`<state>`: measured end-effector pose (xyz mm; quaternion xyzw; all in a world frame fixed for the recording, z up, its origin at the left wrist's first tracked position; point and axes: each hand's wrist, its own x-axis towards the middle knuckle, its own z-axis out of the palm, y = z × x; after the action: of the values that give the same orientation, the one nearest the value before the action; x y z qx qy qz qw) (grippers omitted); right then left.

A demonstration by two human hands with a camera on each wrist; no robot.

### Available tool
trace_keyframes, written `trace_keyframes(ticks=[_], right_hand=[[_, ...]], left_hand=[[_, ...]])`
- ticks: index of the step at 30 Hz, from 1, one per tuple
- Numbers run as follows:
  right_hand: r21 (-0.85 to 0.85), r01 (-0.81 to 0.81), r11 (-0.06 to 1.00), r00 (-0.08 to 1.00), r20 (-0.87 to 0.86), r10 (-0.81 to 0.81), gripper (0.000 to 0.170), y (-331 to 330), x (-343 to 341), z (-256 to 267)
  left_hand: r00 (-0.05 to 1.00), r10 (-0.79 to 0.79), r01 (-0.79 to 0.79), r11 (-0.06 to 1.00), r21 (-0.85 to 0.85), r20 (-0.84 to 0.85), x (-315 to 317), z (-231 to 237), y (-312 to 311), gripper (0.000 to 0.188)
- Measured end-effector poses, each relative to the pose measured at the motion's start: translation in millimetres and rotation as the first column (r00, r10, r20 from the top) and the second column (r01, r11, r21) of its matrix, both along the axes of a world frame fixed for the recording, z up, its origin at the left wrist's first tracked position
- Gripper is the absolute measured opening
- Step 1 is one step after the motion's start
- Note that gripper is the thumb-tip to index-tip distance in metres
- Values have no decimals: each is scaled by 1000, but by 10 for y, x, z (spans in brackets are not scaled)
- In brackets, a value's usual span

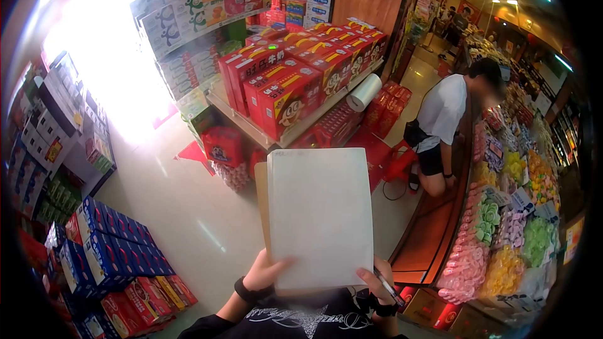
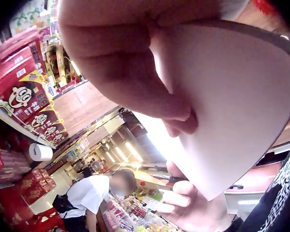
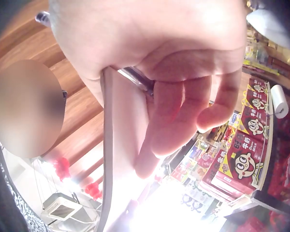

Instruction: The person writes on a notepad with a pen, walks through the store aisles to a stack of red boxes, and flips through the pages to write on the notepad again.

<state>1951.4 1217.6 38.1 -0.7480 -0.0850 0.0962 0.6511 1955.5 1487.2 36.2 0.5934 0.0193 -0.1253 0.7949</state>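
Observation:
A notebook [image 1: 320, 213] with a blank-looking white page is held upright in front of the chest, a tan cover [image 1: 262, 204] showing behind its left side. My left hand [image 1: 267, 270] grips the lower left edge, thumb over the page. From below, the left wrist view shows its fingers [image 2: 169, 104] against the underside. The right hand [image 1: 377, 284] holds the lower right edge with the thumb on the page. A pen [image 1: 388, 287] lies in that same hand, and in the right wrist view its barrel [image 3: 137, 79] passes under the palm beside the notebook's edge.
Red milk gift boxes [image 1: 295, 88] are stacked on a display ahead. To the right, a person in a white shirt [image 1: 443, 107] leans by a wooden counter [image 1: 433, 232] beside bagged sweets [image 1: 502, 232]. Blue cartons [image 1: 116, 245] and red boxes stand at the lower left.

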Motion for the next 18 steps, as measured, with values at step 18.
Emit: trace_keyframes(ticks=[18], right_hand=[[-46, 59, 997, 994, 95, -54, 35, -2, -19, -64]], left_hand=[[998, -51, 50, 998, 29, 24, 15, -35, 5, 23]])
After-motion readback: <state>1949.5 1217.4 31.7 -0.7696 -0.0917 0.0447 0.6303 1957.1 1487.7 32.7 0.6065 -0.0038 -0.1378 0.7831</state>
